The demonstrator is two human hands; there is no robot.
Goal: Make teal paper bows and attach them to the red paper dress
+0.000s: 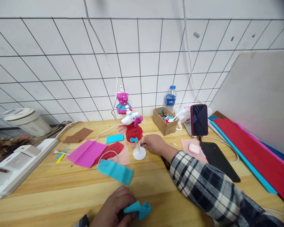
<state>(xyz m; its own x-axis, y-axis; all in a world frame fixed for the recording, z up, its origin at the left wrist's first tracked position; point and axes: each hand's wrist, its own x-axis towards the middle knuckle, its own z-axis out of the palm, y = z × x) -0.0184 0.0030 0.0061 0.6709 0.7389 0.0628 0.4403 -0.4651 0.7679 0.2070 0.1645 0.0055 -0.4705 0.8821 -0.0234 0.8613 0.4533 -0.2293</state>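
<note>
My left hand, low in the view, pinches a small folded piece of turquoise crepe paper. My right hand reaches to a miniature dress form on a round white base. Its fingers are bent together at the skirt's right edge; whether they grip the skirt or something beside it is hidden. The form wears a red paper dress with a white top, a magenta flower and a blue bow. Left of it lie a turquoise paper strip, a magenta sheet and red paper.
A second dress form stands behind. At the back are a cardboard box of scraps and a water bottle. A propped phone, a black tablet-like slab and crepe rolls lie right; a power strip lies left.
</note>
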